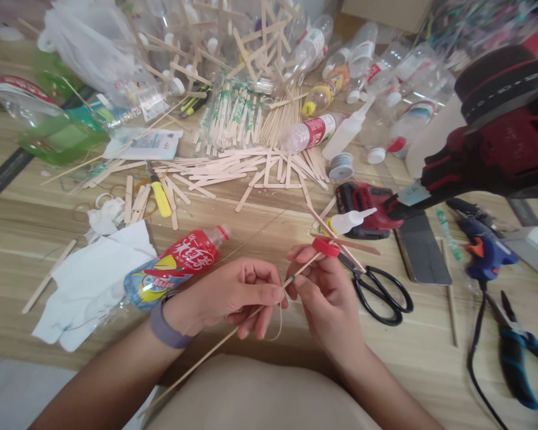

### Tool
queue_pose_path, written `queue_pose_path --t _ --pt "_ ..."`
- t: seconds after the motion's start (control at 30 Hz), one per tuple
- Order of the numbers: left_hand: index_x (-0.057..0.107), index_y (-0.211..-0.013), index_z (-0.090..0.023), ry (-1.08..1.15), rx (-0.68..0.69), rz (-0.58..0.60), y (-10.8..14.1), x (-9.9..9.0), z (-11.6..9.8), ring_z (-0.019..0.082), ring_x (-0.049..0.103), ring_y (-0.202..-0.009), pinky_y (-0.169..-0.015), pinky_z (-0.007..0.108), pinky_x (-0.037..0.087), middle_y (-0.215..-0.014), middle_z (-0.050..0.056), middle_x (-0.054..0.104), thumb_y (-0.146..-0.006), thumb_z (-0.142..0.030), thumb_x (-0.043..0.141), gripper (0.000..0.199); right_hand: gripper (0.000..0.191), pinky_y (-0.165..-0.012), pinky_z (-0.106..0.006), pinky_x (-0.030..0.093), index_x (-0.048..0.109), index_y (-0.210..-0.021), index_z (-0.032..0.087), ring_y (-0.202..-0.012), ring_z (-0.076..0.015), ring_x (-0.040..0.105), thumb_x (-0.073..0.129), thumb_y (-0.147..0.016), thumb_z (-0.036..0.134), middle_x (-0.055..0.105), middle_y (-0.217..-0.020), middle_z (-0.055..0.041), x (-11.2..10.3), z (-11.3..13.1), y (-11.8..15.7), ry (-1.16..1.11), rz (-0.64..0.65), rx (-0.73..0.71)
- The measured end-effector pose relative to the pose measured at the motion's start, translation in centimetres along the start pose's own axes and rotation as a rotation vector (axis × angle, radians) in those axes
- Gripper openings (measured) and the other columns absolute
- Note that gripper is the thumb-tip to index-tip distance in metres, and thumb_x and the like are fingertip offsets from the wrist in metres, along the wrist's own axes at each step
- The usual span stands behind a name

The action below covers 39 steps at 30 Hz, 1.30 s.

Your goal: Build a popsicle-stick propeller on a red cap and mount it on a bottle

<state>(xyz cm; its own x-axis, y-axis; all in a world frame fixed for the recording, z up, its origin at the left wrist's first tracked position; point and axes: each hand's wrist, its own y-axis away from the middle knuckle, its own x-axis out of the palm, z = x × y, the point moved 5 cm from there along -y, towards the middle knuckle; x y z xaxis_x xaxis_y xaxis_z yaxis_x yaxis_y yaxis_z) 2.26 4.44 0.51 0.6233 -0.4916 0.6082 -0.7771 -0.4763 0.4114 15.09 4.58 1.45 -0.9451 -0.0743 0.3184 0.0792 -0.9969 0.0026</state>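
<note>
My left hand (248, 294) pinches a long thin wooden skewer (206, 356) that slants from the lower left up to the right. My right hand (325, 298) is closed around the same skewer nearer its upper end, where a small dark band sits. At that end a red bottle cap (326, 246) carries flat wooden sticks that spread out like blades. A pale loop of string or rubber band (278, 322) hangs between my hands. Black-handled scissors (381, 295) lie just right of my right hand. An iced tea bottle (174, 266) lies behind my left wrist.
Loose craft sticks (224, 170), plastic bottles (316, 132) and bundled skewers (284, 113) cover the far side. A red power tool (488, 137) juts in from the right, by a phone (424, 248), glue gun (488, 245) and pliers (513, 352). White paper (94, 280) lies left.
</note>
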Motion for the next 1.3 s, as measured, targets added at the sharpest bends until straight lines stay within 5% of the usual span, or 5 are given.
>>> queue_pose_path --t 1.3 --pt "0.054 -0.076 -0.016 0.007 -0.013 0.003 -0.04 0.14 -0.1 0.004 0.05 -0.036 -0.032 0.012 0.026 -0.054 -0.003 0.064 -0.085 -0.04 0.065 0.028 0.015 -0.051 -0.02 0.051 0.061 -0.095 0.025 -0.066 -0.0081 0.057 0.061 -0.085 0.013 0.055 -0.104 -0.0015 0.15 -0.03 0.14 -0.035 -0.005 0.04"
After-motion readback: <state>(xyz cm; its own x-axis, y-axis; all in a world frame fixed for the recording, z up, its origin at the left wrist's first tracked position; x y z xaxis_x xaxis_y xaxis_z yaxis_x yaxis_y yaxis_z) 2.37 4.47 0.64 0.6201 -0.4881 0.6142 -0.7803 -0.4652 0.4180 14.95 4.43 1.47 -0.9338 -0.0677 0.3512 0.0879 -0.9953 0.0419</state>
